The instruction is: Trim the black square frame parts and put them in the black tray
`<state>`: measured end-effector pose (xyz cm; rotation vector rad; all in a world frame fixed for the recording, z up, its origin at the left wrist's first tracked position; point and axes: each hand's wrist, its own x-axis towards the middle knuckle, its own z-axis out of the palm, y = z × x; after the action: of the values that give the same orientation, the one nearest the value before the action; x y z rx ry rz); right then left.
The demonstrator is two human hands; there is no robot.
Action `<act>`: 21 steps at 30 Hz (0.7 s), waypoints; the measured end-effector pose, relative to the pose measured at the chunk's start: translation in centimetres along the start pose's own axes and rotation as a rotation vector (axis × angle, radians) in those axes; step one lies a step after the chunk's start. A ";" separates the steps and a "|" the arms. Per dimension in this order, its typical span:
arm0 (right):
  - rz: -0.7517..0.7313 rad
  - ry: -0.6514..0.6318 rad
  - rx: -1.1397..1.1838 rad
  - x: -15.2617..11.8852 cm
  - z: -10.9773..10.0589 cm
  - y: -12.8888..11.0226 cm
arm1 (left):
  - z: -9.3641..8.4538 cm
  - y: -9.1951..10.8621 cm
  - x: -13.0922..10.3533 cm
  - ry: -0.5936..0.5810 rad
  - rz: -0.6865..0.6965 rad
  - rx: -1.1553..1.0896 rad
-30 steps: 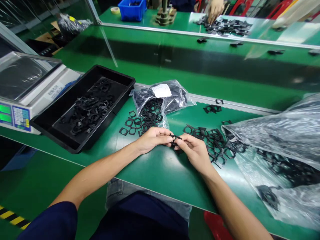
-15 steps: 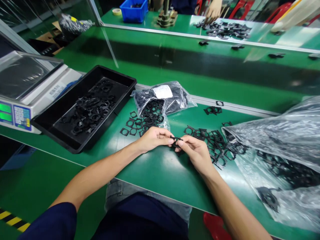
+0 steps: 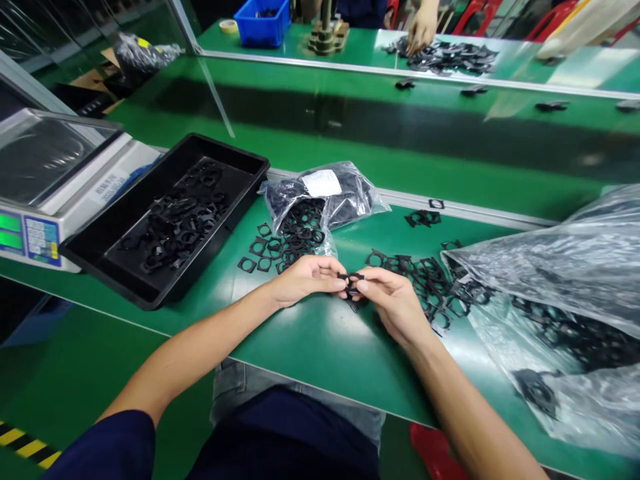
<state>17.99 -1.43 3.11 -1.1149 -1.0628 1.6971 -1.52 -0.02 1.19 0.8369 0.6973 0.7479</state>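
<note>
Between my two hands, just above the green table (image 3: 310, 340), is a small black plastic ring-shaped part (image 3: 353, 276). My left hand (image 3: 313, 277) pinches its left side between thumb and fingers. The fingers of my right hand (image 3: 393, 293) close on its right side. Whether it is one piece or two pressed together, I cannot tell. Past my left hand lies a pile of flat black square frames with round holes (image 3: 300, 240), by a clear bag (image 3: 350, 193) with a white label. More black ring parts (image 3: 430, 280) lie beyond my right hand.
At the left, a black tray (image 3: 235, 210) holds many loose black parts beside a weighing scale (image 3: 45, 200). A large clear bag (image 3: 560, 267) of parts covers the right side. Across the divider, another person's hand (image 3: 423, 30) touches a black pile near a blue bin (image 3: 263, 23).
Both hands stay in nearly the same place, still pinching the black part, which appears slightly turned between the fingers. The whole view has shifted a little.
</note>
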 end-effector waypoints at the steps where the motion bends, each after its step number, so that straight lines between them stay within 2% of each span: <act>1: 0.025 -0.001 0.026 0.0 0.0 0.0 | 0.0 0.0 0.1 0.015 0.000 -0.007; 6: 0.064 -0.005 0.088 0.1 0.0 -0.2 | 0.0 -0.2 0.2 0.061 0.060 0.008; 13: 0.047 0.057 0.030 0.1 0.1 -0.2 | 0.4 -0.3 0.2 0.132 0.200 0.150; 21: 0.048 0.042 0.037 0.2 0.1 -0.5 | 0.0 -0.4 0.4 0.165 0.139 0.123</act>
<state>17.96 -1.13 3.59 -1.1561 -0.9823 1.7170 -1.14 0.15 0.77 0.9503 0.8454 0.9129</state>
